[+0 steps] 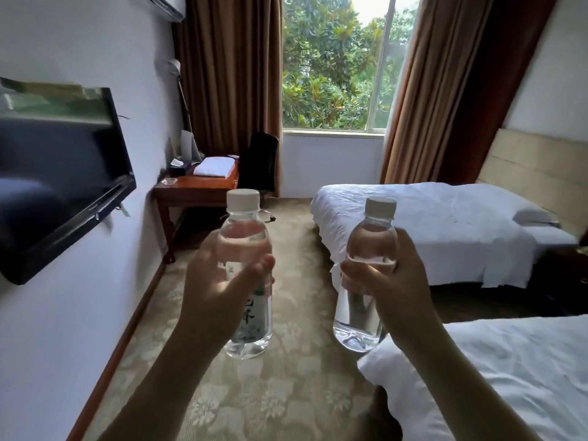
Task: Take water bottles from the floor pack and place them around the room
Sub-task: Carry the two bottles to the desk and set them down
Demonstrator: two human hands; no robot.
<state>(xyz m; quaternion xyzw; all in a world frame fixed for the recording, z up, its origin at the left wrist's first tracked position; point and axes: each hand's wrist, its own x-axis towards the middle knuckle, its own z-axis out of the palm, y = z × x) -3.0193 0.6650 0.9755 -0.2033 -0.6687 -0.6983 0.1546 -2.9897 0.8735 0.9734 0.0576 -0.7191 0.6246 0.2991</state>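
A patterned beige carpet covers the floor between the wall and two beds. The far bed wears a white sheet, with a pillow lying at its headboard end; the near bed — only its corner shows — is also covered in white. Against the left wall stands a reddish wooden desk. On its top lie a folded white towel, a dark tissue box and a small clear dish — well apart from the towel.

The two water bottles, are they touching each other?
Apart. The head view shows carpet between the left bottle and the right bottle.
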